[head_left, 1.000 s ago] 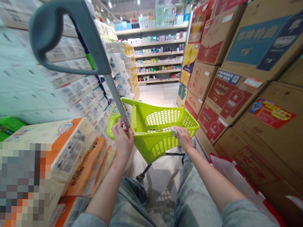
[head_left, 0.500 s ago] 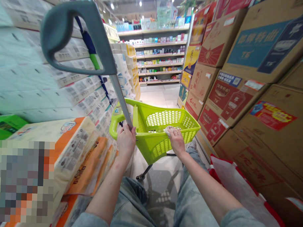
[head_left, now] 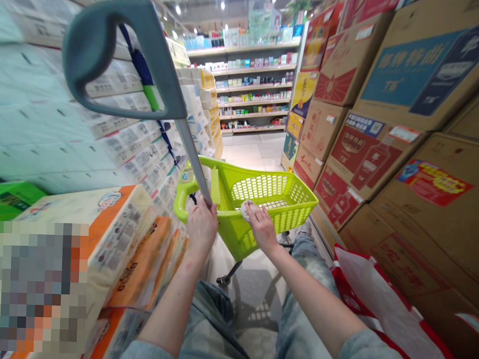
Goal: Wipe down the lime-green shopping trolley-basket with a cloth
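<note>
A lime green wheeled shopping basket stands in a store aisle in front of my knees. Its grey pull handle rises on a metal rod toward the camera. My left hand is wrapped round the base of that rod at the basket's near corner. My right hand is closed on a small white cloth, pressed on the basket's near rim. The basket's inside looks bare.
Packs of tissue paper are stacked on the left. Large cardboard cartons form a wall on the right. A red and white bag lies by my right leg. Stocked shelves close off the aisle's far end.
My right hand with the white cloth has slid left along the basket's near rim, toward my left hand. The left hand keeps its grip on the rod.
</note>
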